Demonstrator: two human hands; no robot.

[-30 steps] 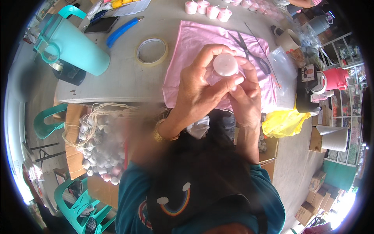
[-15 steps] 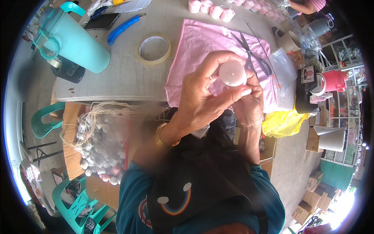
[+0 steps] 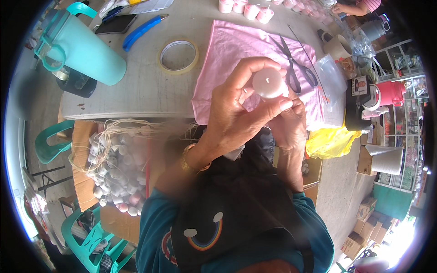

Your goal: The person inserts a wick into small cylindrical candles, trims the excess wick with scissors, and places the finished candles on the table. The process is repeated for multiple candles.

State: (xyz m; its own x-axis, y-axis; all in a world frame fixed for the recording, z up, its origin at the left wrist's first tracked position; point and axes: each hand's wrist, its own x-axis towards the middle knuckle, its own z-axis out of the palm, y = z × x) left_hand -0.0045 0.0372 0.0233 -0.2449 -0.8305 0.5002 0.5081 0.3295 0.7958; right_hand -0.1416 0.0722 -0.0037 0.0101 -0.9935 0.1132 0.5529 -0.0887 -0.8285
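A small round pale pink candle (image 3: pixel 268 83) is held up above the cloth, its round end with a short wick facing me. My left hand (image 3: pixel 234 109) curls round it, index finger along the far side and thumb along the near side. My right hand (image 3: pixel 291 125) is closed close against the candle's right and lower side; its fingertips are partly hidden behind the left thumb. Beneath the hands a pink cloth (image 3: pixel 218 54) lies on the table. Black-handled scissors (image 3: pixel 291 63) and a thin metal rod (image 3: pixel 307 54) rest on it.
A tape roll (image 3: pixel 195 57), blue cutter knife (image 3: pixel 141 34), phone (image 3: pixel 116 24) and teal tumbler (image 3: pixel 93 52) are on the left of the table (image 3: pixel 136 91). Several pink candles (image 3: pixel 250 12) stand at the back. A box (image 3: pixel 84 182) of white candles and loose wicks sits below left. Another person's arm (image 3: pixel 350 9) shows far right.
The candle has shifted slightly left and up and tilted a little, so its wick shows more clearly. Both hands keep nearly the same grip. The other person's hand shows more at the back.
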